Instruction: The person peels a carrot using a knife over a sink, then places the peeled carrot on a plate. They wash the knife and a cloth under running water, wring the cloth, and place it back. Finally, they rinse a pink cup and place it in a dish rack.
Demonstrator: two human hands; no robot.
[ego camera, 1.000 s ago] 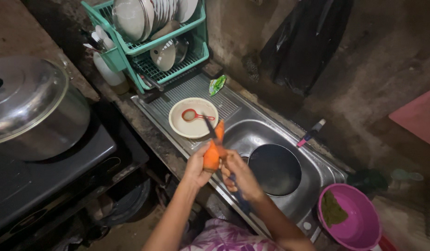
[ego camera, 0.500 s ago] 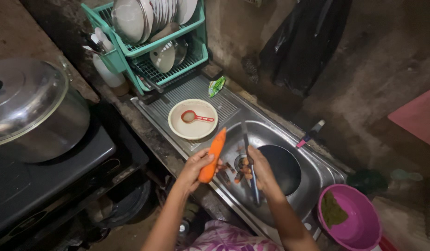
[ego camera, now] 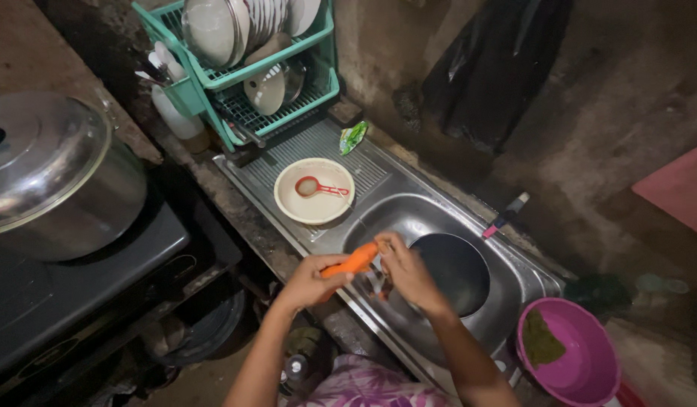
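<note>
The carrot (ego camera: 351, 261) is held over the near-left edge of the steel sink (ego camera: 514, 283), between both hands. Its long axis runs nearly level, rising slightly from lower left to upper right in the head view; the right-hand end points toward the sink basin. Which end is the tip cannot be told.

The left hand (ego camera: 307, 280) is closed around the lower left end of the carrot, fingers wrapped over it. The right hand (ego camera: 405, 267) covers the upper right end, fingers curled down onto it; a small tool may be in this hand, but it is too blurred to identify.

A dark round pan (ego camera: 458, 271) sits in the basin, just beside the right hand. On the ribbed drainboard, a cream bowl (ego camera: 314, 192) holds a red spoon (ego camera: 318, 187). Behind it stands a green dish rack (ego camera: 250, 68) loaded with plates. A purple basin (ego camera: 571, 362) is at the lower right.
</note>
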